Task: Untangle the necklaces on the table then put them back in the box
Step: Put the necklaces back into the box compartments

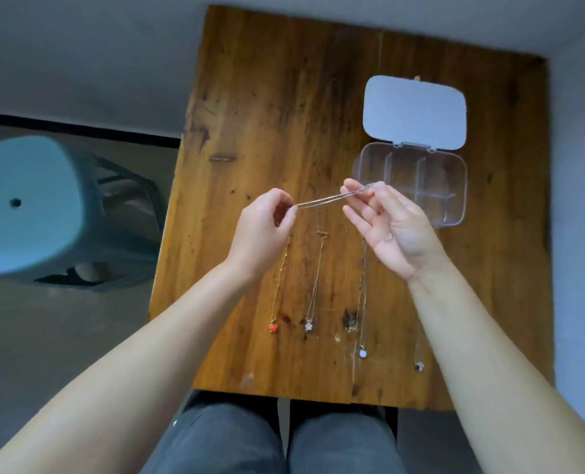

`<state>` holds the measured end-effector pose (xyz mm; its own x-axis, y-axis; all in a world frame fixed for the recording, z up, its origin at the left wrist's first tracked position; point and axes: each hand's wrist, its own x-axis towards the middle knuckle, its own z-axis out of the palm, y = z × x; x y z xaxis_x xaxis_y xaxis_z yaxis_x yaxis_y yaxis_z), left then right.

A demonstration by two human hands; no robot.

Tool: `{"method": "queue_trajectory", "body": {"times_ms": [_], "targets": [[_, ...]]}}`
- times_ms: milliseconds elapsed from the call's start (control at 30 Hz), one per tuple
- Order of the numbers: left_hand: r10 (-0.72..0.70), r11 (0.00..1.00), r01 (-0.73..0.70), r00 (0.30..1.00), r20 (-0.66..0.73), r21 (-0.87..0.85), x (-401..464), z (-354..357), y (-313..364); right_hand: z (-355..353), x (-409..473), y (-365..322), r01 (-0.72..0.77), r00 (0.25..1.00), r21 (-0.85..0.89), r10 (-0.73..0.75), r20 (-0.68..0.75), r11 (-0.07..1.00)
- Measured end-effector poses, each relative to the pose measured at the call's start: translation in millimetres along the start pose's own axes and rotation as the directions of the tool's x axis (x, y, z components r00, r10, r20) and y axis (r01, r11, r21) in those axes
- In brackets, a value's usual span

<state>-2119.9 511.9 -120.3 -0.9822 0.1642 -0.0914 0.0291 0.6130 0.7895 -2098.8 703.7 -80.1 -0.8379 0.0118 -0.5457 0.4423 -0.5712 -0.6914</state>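
Observation:
A thin silver necklace [328, 200] is stretched taut above the wooden table [257, 107]. My left hand [262, 230] pinches one end and my right hand [383, 224] pinches the other. Below them several necklaces lie straight side by side: a gold chain with a red pendant [273, 328], a chain with a star pendant [308, 326], a silver chain with a round white pendant [363, 353], and one with a small dark pendant [419, 366], partly hidden by my right forearm. The clear plastic box [452, 172] with dividers stands open at the right, its lid [414, 111] flat behind.
A pale blue plastic stool [41, 206] stands on the floor left of the table. My knees in grey trousers [274, 443] are under the table's near edge. A grey wall runs behind and to the right of the table.

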Motion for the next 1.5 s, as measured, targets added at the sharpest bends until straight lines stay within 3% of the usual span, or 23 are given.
{"method": "queue_trajectory", "body": {"times_ms": [100, 200, 267, 367, 533, 633, 733, 800, 900, 967, 1067, 1167, 1333, 1400, 1500], "targets": [[0.017, 1.000, -0.017, 0.999, 0.031, -0.008, 29.4, 36.5, 31.0, -24.9, 17.5, -41.0, 0.075, 0.990, 0.034, -0.070, -0.118, 0.997], [0.043, 0.998, -0.043, 0.999, 0.006, 0.044, 63.3, 72.5, 55.4, -42.1, 50.6, -67.5, 0.044, 0.979, -0.205, -0.083, -0.187, 0.978], [0.057, 0.989, -0.052, 0.998, -0.029, 0.142, 83.7, 93.3, 66.8, -46.3, 75.9, -72.8, -0.059, 0.985, -0.336, 0.000, -0.173, 0.940], [0.083, 0.926, -0.070, 0.996, -0.018, 0.372, 101.8, 113.3, 69.4, -47.6, 103.6, -68.5, -0.212, 0.975, -0.376, 0.171, -0.140, 0.902], [0.132, 0.817, -0.146, 0.989, 0.065, 0.558, 105.5, 116.3, 62.7, -50.7, 109.3, -63.8, -0.280, 0.960, -0.428, 0.245, -0.136, 0.859], [0.141, 0.893, -0.146, 0.989, 0.043, 0.426, 90.0, 101.0, 55.1, -44.8, 99.2, -62.2, -0.150, 0.983, -0.597, 0.054, -0.175, 0.788], [0.025, 0.973, -0.015, 0.999, -0.040, 0.231, 44.3, 72.2, 30.5, -31.2, 71.6, -44.0, 0.124, 0.975, -0.854, -0.223, 0.010, 0.505], [-0.100, 0.969, 0.111, 0.993, -0.064, 0.219, -1.5, 54.1, 4.4, -18.6, 49.1, -15.6, 0.247, 0.964, -0.893, -0.185, 0.189, 0.376], [-0.245, 0.905, 0.249, 0.968, -0.055, 0.344, -70.0, 33.1, -32.6, -2.9, 32.4, 38.4, 0.356, 0.934, -0.921, -0.039, 0.354, 0.156], [-0.278, 0.868, 0.273, 0.959, -0.050, 0.416, -104.6, 26.8, -45.6, 3.6, 27.6, 70.0, 0.404, 0.914, -0.914, 0.010, 0.404, 0.043], [-0.251, 0.839, 0.186, 0.966, 0.060, 0.512, -136.8, 34.5, -52.3, 8.0, 20.8, 102.4, 0.458, 0.889, -0.881, 0.045, 0.456, -0.121], [-0.197, 0.817, 0.099, 0.974, 0.113, 0.568, -142.5, 44.4, -58.3, 9.9, 14.2, 118.2, 0.462, 0.886, -0.868, 0.043, 0.462, -0.184], [-0.064, 0.875, -0.045, 0.976, 0.206, 0.482, -135.8, 34.8, -69.2, 5.1, 3.5, 126.9, 0.510, 0.854, -0.822, 0.035, 0.519, -0.252], [-0.030, 0.915, -0.065, 0.974, 0.227, 0.398, -135.1, 24.6, -70.5, 1.9, -1.8, 130.6, 0.584, 0.806, -0.753, 0.104, 0.583, -0.304], [-0.058, 0.983, 0.031, 0.988, 0.142, 0.181, -126.2, 10.3, -64.6, 2.9, -5.6, 135.7, 0.640, 0.767, -0.704, 0.203, 0.609, -0.306]]}}
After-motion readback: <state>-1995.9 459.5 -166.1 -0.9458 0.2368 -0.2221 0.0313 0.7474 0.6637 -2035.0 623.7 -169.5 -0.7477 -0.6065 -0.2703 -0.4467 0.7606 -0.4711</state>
